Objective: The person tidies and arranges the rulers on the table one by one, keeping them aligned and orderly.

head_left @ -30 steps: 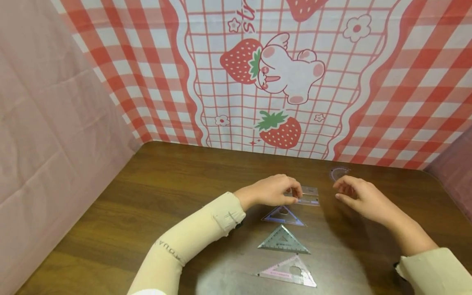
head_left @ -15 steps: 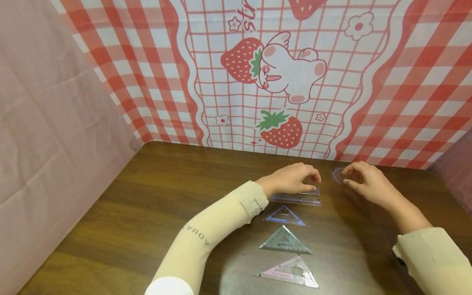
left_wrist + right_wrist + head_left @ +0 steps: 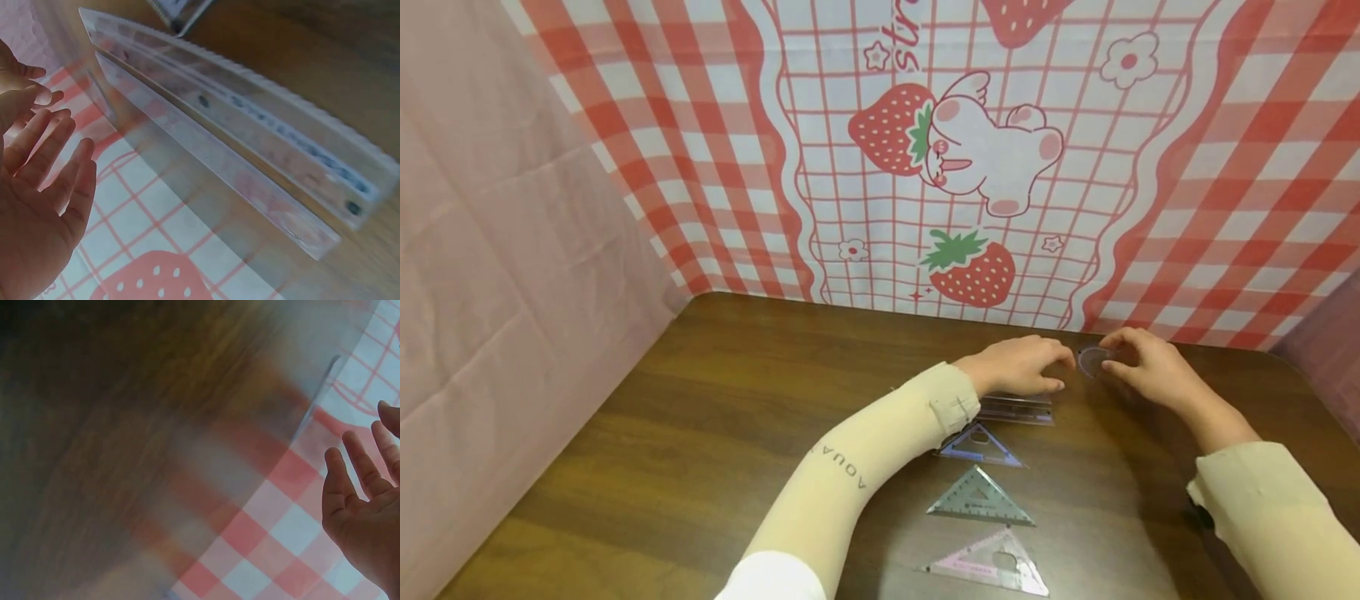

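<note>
In the head view, a small clear protractor (image 3: 1086,362) lies far back on the table, between my two hands. My right hand (image 3: 1156,371) reaches over its right side, thumb and fingers spread apart and overlapping it in this view. From the left comes my left hand (image 3: 1017,365), fingers loosely bent, their tips just short of the protractor. Beneath the left hand lie clear rulers (image 3: 1018,411). The left wrist view shows a wavy-edged ruler (image 3: 275,131) beside a narrow straight ruler (image 3: 212,153). The right wrist view catches the protractor (image 3: 315,400) edge-on.
Nearer me, a blue-marked set square (image 3: 977,456), a greenish set square (image 3: 981,507) and a pink-marked set square (image 3: 962,568) lie in a column. A red-and-white strawberry cloth (image 3: 850,192) hangs behind the wooden table (image 3: 647,467), with pinkish cloth (image 3: 527,275) at the left.
My left hand has moved right, from over the rulers to near the protractor. The right hand has shifted slightly back and right, its fingers now overlapping the protractor's right side.
</note>
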Tool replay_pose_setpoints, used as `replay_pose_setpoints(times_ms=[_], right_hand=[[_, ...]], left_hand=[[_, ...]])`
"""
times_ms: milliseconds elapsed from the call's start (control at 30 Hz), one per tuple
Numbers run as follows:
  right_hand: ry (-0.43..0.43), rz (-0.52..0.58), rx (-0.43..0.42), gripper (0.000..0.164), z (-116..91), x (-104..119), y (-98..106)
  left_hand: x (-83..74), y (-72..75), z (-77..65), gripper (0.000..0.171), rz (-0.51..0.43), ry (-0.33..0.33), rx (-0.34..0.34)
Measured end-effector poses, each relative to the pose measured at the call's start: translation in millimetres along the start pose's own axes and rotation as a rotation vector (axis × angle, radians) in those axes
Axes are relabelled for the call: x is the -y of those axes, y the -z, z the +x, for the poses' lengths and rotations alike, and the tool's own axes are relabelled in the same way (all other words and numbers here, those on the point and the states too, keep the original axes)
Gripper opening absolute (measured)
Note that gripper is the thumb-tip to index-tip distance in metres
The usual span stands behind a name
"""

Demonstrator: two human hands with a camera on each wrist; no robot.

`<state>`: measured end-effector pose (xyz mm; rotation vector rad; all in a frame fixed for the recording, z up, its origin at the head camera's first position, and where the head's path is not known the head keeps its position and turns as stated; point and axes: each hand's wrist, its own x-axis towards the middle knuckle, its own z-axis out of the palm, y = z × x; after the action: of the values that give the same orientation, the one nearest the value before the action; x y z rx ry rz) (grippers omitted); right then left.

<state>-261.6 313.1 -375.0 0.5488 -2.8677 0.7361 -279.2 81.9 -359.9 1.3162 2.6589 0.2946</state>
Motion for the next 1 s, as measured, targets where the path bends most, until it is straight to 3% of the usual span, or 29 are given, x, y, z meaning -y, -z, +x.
replay_pose_setpoints(times_ms=[400, 733, 1000], right_hand=[[-0.036, 0.017, 0.058, 0.040, 6.4, -18.6, -8.3], [-0.072, -0.049, 0.149, 0.054, 15.3, -24.0, -7.6], [-0.023, -0.113, 0.196, 0.058, 22.2, -21.1, -12.0]], left_hand=[[-5.3, -7.0, 29.0, 0.044, -0.056, 0.016, 0.053], [-8.0, -10.4, 43.4, 0.054, -0.034, 0.080, 0.149], [-11.3, -12.3, 49.2, 0.057, -0.062, 0.095, 0.213]])
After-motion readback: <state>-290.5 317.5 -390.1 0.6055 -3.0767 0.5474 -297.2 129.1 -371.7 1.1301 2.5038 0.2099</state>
